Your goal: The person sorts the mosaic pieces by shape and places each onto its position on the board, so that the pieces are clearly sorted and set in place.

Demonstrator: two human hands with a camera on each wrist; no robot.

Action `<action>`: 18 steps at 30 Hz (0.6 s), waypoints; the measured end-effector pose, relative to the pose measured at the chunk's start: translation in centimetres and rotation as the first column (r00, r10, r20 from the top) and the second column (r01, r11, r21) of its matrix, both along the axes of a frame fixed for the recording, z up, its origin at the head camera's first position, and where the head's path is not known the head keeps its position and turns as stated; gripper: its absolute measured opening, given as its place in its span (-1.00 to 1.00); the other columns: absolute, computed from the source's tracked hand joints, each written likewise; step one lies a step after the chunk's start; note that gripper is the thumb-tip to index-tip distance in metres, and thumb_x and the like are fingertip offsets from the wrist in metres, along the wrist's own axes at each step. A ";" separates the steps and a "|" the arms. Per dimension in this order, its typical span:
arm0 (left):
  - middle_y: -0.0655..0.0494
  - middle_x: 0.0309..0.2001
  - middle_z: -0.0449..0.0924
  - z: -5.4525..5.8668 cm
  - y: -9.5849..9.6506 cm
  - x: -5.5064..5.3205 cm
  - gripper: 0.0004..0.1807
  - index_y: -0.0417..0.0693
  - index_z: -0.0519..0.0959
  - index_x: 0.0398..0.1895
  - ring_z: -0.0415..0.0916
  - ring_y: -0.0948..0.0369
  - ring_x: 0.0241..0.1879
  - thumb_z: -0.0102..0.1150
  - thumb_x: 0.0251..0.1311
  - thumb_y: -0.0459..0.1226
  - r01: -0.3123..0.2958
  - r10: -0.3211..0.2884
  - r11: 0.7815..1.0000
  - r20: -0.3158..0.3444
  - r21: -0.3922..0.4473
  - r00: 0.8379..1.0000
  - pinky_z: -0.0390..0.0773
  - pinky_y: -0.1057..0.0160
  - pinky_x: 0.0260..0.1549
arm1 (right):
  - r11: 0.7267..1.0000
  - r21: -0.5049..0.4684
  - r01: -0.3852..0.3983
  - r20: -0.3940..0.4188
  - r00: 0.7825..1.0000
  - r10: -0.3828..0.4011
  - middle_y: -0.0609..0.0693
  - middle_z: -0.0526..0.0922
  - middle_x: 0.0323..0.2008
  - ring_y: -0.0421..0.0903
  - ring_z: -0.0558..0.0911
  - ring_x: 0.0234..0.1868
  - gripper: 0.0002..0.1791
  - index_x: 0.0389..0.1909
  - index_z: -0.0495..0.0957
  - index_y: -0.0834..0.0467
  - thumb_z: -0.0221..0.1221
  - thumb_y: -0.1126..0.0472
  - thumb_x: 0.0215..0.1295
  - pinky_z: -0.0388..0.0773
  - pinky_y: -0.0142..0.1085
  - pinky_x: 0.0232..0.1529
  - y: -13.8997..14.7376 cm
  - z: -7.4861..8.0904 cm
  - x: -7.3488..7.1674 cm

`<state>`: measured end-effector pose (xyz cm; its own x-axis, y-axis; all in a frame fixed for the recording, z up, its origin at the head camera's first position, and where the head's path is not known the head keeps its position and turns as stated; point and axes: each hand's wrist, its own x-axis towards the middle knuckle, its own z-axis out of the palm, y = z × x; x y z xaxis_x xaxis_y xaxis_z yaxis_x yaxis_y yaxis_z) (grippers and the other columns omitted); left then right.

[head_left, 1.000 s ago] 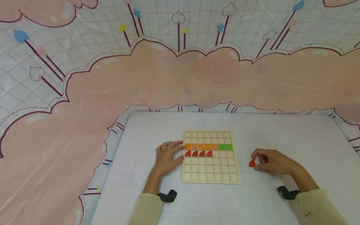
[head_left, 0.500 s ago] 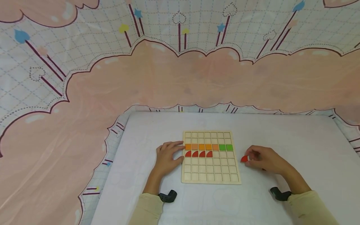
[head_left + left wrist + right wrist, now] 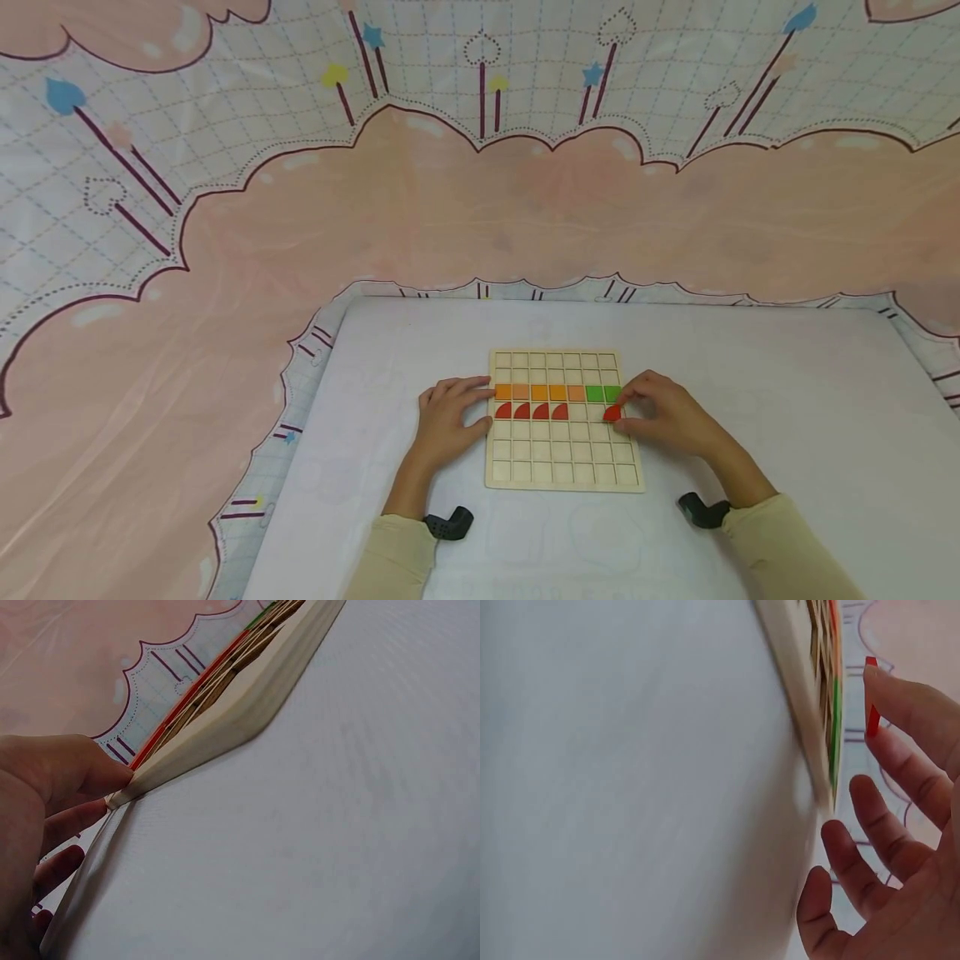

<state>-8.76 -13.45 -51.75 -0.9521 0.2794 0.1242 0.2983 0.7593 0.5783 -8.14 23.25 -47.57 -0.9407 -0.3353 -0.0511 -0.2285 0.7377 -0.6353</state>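
Observation:
A square wooden grid board lies on the white tabletop. My left hand rests at its left edge, with thumb and fingertips touching the rim; the left wrist view shows them against the wooden side. Between thumb and index finger my right hand pinches a red quarter-circle piece, over the right end of the fourth row. The right wrist view shows this thin piece edge-on, above the board, the other fingers spread loosely. Several red quarter-circle pieces fill the left of that row.
Above the red pieces, the third row holds several orange squares and two green squares. A black wrist device sits on each wrist. Behind the table hangs a cloth printed with pink clouds.
My right hand has moved left with the red quarter-circle piece, from the bare tabletop to over the board's right side. My left hand has stayed at the board's edge.

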 end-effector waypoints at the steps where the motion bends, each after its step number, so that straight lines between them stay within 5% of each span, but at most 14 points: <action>1: 0.27 0.35 0.54 0.0 0.0 0.0 -0.56 0.20 0.70 0.14 0.35 0.09 0.32 0.34 0.14 -0.17 0.000 0.000 1.000 0.000 -0.001 1.000 0.08 -0.23 0.31 | 1.000 -0.003 0.001 0.001 1.000 -0.001 -0.03 0.62 -0.08 0.04 0.54 0.07 -0.71 -0.22 0.66 0.00 0.52 0.08 0.08 0.51 0.09 0.17 -0.3 0.0 -0.1; 18: 0.27 0.35 0.54 0.1 0.0 0.0 -0.56 0.19 0.70 0.15 0.35 0.08 0.32 0.35 0.15 -0.17 0.005 -0.005 1.000 -0.002 -0.006 1.000 0.10 -0.24 0.30 | 0.997 -0.079 -0.008 0.015 1.000 0.009 -0.03 0.59 -0.05 0.02 0.53 0.04 -0.72 -0.26 0.63 -0.04 0.52 0.09 0.06 0.47 0.00 0.12 -3.8 -0.4 -1.3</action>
